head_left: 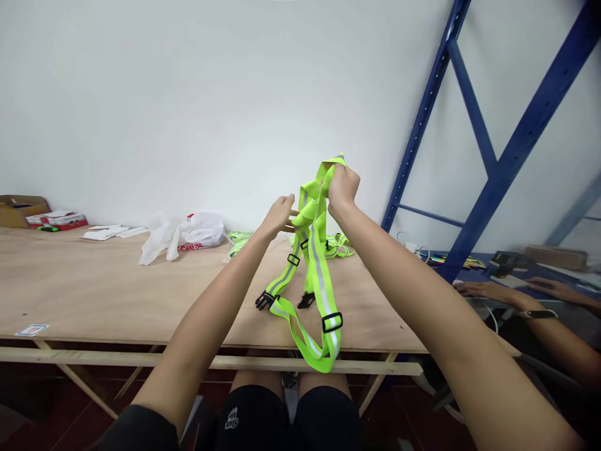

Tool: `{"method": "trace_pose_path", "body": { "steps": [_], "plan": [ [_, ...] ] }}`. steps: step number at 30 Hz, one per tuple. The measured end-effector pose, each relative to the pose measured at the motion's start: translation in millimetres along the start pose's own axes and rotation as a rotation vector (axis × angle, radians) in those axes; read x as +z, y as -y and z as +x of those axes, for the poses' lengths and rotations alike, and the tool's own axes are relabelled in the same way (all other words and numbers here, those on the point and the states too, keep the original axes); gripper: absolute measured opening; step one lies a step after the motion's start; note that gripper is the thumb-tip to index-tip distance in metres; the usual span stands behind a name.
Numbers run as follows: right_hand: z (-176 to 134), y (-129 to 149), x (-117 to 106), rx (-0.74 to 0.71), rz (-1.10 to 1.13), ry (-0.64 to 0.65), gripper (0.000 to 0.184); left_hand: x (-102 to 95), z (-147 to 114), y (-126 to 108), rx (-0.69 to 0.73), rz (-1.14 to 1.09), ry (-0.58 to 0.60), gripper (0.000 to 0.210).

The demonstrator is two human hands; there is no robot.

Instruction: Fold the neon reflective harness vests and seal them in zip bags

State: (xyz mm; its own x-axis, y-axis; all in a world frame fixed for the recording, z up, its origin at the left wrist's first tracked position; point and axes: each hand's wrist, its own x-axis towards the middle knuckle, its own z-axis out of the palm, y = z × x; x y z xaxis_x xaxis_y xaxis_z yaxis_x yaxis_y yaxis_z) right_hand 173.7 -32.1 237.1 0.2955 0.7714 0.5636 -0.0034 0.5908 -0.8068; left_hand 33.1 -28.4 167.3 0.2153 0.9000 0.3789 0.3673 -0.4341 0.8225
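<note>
Partly across table edge [370, 349], green straps [320, 269]

We log neon yellow-green straps [323, 282] with a silver-grey stripe down the middle, black buckles [265, 300]. We tag plain white wall [235, 94], tan wood-grain table [117, 294], blue rack [509, 166], white bag [206, 228] with red lettering, brown box [19, 214], black shorts [256, 407] with white print.

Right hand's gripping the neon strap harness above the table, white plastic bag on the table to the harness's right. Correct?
Not quite: the head view shows the white plastic bag on the table to the left of the neon strap harness. The right hand does grip it.
</note>
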Motion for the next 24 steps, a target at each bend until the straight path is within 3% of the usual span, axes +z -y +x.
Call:
{"method": "trace_pose_path", "body": {
  "steps": [3,7,11,15,17,20,24],
  "plan": [
    [-4,-1,7,0.11,0.147,-0.122,0.018,5.6,-15,-14,0.042,-0.231,0.112,0.072],
    [-12,0,9,0.144,0.261,-0.054,0.018,8.9,-32,-19,0.212,-0.136,0.144,0.087],
    [-14,-2,1,0.138,0.222,0.017,0.027,13.2,-38,-9,0.367,0.002,0.025,0.084],
    [-14,-5,-10,0.152,0.173,0.156,0.036,19.9,-32,3,0.461,0.205,-0.292,0.072],
    [-14,-8,-15,0.161,0.155,0.212,0.042,21.5,-30,7,0.469,0.335,-0.382,0.076],
    [-17,-10,-25,0.163,0.13,0.302,0.058,21.7,-33,10,0.49,0.587,-0.399,0.073],
    [-24,-11,-41,0.151,0.091,0.459,0.077,20.3,-36,12,0.56,0.874,-0.405,0.049]
  ]
}}
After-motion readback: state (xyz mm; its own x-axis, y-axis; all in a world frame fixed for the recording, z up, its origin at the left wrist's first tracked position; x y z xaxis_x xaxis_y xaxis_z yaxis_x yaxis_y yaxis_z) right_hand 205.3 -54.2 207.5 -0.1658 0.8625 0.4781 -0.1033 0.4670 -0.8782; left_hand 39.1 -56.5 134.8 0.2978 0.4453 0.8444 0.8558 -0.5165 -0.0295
